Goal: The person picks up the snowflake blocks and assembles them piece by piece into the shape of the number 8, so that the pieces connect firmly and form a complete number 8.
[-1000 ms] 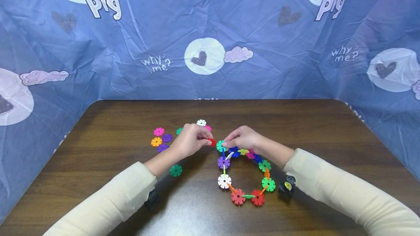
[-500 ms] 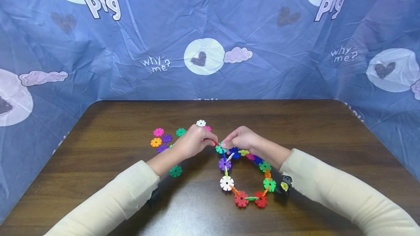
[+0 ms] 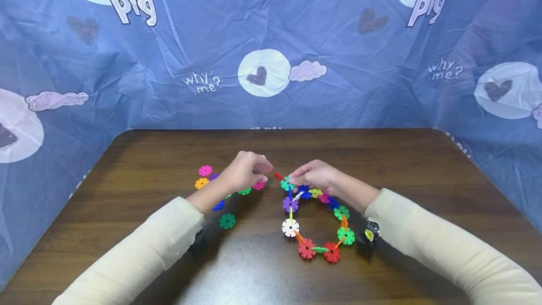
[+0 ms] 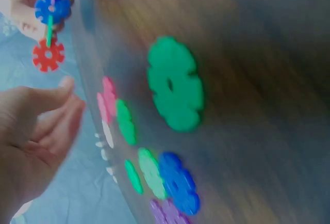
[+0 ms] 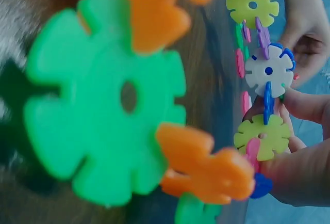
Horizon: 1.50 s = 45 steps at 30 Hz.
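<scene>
In the head view, my right hand [image 3: 318, 176] pinches a teal snowflake disc [image 3: 287, 183] at the upper left of a chain of slotted plastic discs. A red disc [image 3: 278, 176] is joined edge-on to the teal one and sticks out toward my left hand. My left hand [image 3: 244, 172] is apart from it, with thumb and fingers parted and nothing between them. From the teal disc the chain runs through a purple disc [image 3: 290, 204] and a white disc [image 3: 290, 228] and rounds into a ring. In the left wrist view the red disc [image 4: 48, 55] hangs beyond the fingertips.
Loose discs lie around and under my left hand: pink [image 3: 205, 170], orange [image 3: 202, 183], blue [image 3: 218, 206] and dark green [image 3: 227, 221] ones among them. The brown table [image 3: 169, 149] ends at a blue printed cloth [image 3: 271, 22] behind.
My left hand has let go of the red disc and drawn back up and left toward the loose discs. The red disc is now fixed to the teal one; the chain has risen slightly.
</scene>
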Motion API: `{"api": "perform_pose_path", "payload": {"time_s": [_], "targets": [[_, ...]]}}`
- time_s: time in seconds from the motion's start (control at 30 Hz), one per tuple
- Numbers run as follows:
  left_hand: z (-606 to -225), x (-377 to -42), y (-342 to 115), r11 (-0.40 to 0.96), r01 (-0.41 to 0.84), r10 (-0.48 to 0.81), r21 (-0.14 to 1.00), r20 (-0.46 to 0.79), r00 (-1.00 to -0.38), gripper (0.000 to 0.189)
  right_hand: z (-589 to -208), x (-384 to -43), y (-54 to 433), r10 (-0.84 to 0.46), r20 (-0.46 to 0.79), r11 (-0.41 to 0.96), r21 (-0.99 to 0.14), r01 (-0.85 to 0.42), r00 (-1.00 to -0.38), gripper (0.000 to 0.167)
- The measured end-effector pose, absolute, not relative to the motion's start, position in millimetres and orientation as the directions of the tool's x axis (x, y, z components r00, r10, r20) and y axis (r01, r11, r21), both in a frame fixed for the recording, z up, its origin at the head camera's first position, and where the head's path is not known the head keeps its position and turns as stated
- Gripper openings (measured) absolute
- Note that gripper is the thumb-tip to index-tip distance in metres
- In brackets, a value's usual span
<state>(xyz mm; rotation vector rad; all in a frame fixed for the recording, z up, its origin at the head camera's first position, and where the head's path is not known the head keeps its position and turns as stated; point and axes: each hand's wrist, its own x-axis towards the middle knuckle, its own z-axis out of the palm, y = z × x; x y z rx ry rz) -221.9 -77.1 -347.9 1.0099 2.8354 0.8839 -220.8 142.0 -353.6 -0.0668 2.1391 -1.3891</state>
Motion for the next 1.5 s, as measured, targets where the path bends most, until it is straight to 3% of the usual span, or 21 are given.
{"api": "perform_pose_path", "payload": {"time_s": [0.17,0.37,0.53,0.7,0.9,1.1,1.5], "targets": [[-354,-222,-82,0.766,0.552,0.566,0.33,0.063,-0.822,0.014,-357,-222,149,-0.346,-0.473,0.474,-0.834,0.284,-0.811,0.029],[-361,-221,-80,0.791,0.538,0.537,0.292,0.089,-0.839,0.014,-360,-221,149,-0.343,-0.466,0.49,-0.83,0.268,-0.815,0.031],[-360,-219,-78,0.812,0.45,0.446,0.372,0.102,-0.889,0.018,-360,-219,145,-0.369,-0.431,0.492,-0.842,0.22,-0.824,0.03],[-357,-217,-77,0.743,0.343,0.339,0.574,0.119,-0.933,0.012,-359,-218,141,-0.366,-0.42,0.515,-0.835,0.196,-0.831,0.028],[-352,-217,-76,0.59,0.117,0.228,0.799,-0.026,-0.973,0.013,-357,-218,139,-0.329,-0.416,0.547,-0.816,0.188,-0.848,0.028],[-351,-217,-75,0.532,0.001,0.209,0.847,-0.13,-0.969,0.015,-359,-218,139,-0.326,-0.416,0.553,-0.812,0.185,-0.849,0.027],[-351,-216,-75,0.552,-0.019,0.245,0.833,-0.184,-0.952,0.015,-355,-215,141,-0.359,-0.417,0.56,-0.812,0.165,-0.835,0.023]]}}
